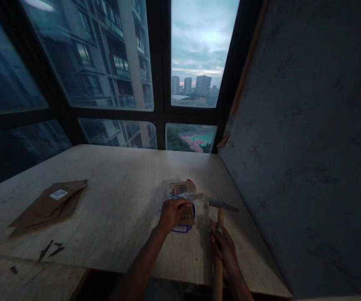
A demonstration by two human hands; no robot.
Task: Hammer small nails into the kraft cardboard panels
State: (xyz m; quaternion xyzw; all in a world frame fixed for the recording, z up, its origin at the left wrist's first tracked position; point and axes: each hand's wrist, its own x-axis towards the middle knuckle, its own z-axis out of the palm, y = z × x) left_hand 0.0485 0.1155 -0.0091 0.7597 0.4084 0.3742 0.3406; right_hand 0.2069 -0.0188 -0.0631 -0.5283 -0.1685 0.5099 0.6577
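Note:
My right hand is wrapped round the wooden handle of a hammer. The hammer stands handle-down toward me, its narrow metal head at the far end, over the right part of the table. My left hand is closed in a pinch over a small package of brown card and clear plastic. What its fingertips grip is too small to make out. Partly hidden under that hand lies a blue item with a white label, touching the brown card.
Large brown envelopes with a white label lie stacked on the pale wooden table at left. Several small dark pieces lie near its front edge. A papered wall bounds the right side; framed windows stand behind.

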